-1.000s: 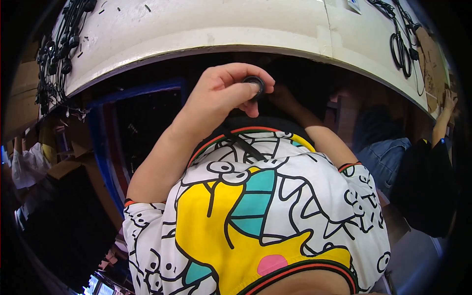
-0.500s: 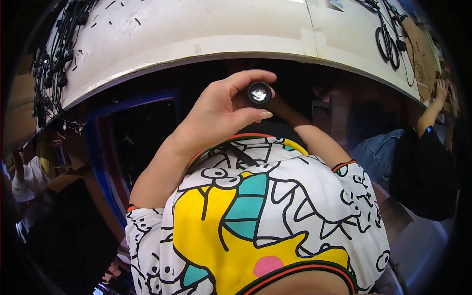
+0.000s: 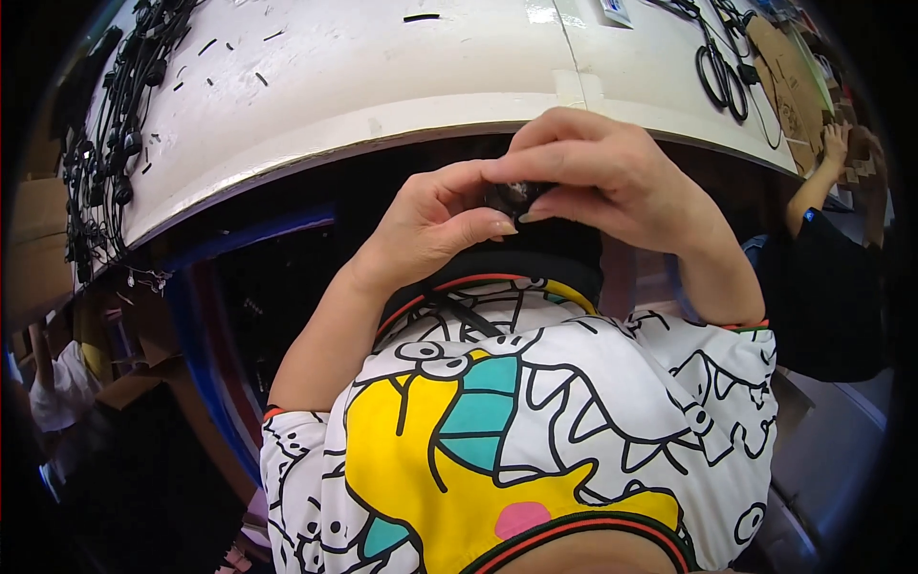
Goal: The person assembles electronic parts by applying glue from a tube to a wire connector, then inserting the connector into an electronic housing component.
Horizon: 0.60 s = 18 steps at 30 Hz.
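Observation:
A small black flashlight is held end-up over my lap, just off the near edge of the table. My left hand closes round its side with thumb and fingers. My right hand pinches at the flashlight's lens end from the other side, its fingers covering much of the rim. Whether a small loose part sits between the right fingertips cannot be seen.
The white table carries scattered short black strips, tangled black cables at its left end and black-handled scissors at right. A co-worker's hand is by cardboard at far right. Another person's white sleeve shows at left.
My right hand has risen from below the table edge and taken hold of the flashlight's lens end. My left hand keeps its hold. The view has shifted slightly.

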{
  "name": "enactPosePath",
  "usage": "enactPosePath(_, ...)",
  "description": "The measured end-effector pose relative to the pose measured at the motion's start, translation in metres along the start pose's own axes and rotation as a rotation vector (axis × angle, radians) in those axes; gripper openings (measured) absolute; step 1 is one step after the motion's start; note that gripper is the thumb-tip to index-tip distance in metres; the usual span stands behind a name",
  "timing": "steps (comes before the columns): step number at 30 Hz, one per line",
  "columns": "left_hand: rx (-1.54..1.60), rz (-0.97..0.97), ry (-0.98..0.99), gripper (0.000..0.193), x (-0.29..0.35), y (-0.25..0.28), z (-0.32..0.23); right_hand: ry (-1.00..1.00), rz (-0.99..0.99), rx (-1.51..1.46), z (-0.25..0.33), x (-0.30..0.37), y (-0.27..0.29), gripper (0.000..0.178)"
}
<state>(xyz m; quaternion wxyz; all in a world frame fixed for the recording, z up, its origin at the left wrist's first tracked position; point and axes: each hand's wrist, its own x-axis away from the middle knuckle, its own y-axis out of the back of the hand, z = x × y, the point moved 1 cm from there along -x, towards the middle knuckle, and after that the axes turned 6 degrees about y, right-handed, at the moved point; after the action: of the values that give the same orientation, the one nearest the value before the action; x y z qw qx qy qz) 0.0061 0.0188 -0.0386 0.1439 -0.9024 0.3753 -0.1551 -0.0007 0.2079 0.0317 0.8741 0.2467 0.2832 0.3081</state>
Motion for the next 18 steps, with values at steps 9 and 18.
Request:
enactPosePath(9, -0.15, -0.137, -0.004, 0.021, 0.011, 0.007, 0.004, -0.243, 0.103, 0.068, 0.01, -0.014, -0.011, 0.031)
enactPosePath(18, 0.027, -0.135, -0.145, 0.027, 0.015, 0.021, 0.012, -0.045, -0.045, 0.037, 0.013, -0.025, -0.014, 0.028)
